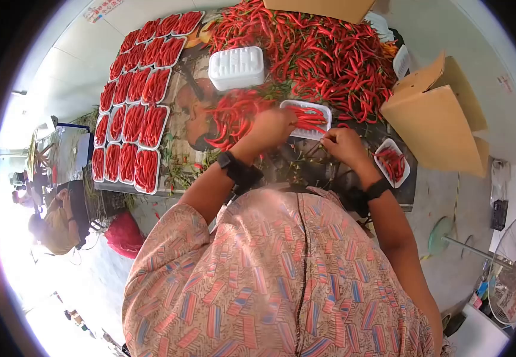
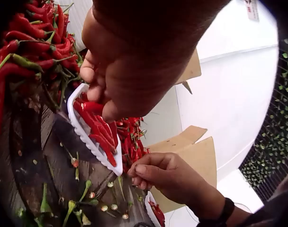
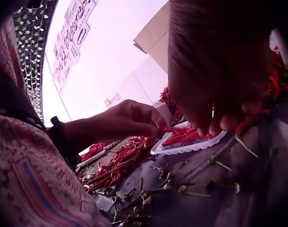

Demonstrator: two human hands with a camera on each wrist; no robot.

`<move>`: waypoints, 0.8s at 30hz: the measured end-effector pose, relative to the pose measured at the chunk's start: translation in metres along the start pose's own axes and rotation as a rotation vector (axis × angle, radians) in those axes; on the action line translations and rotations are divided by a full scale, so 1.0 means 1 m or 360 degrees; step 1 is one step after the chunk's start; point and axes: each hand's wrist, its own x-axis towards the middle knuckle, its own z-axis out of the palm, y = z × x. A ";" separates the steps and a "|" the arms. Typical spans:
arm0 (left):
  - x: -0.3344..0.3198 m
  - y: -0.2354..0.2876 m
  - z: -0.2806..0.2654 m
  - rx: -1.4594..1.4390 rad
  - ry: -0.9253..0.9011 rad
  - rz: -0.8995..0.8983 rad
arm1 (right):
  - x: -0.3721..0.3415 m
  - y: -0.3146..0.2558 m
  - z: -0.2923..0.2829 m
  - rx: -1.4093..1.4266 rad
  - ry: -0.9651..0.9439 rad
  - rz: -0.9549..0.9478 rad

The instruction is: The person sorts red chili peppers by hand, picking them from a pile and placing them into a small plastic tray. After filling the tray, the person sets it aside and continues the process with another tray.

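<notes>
Filling of white trays with red chillies, which we judge to be well advanced yet unfinished. Several rows of filled trays [image 1: 164, 125] lie side by side at the upper left of the head view. The current tray [image 1: 328, 110], just right of the frame's centre on the desk [image 2: 30, 156], holds a layer of chillies, and we take it to be partly filled. Over its left end we see the left hand [image 1: 270, 128], its fingers clamped on a chilli [image 2: 93, 107]. The right hand [image 1: 347, 147] is at the tray's lower right corner, fingers bent together; we cannot tell whether they hold anything.

Much appears left to do: a large heap of chillies [image 1: 341, 65] fills the upper right, a smaller pile [image 1: 237, 119] lies left of the tray, and a stack of empty trays [image 1: 237, 68] stands at upper centre. A small tray [image 1: 406, 168] at right also contains chillies. Loose stems [image 2: 87, 187] litter the desk.
</notes>
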 end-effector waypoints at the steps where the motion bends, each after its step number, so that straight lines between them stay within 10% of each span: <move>1: 0.000 0.003 0.001 -0.0038 0.0125 0.0007 | 0.000 0.000 0.003 -0.0035 0.0037 -0.0008; 24: 0.003 0.012 0.010 -0.0254 0.0492 -0.0105 | 0.008 0.010 0.025 -0.0276 0.0338 -0.0075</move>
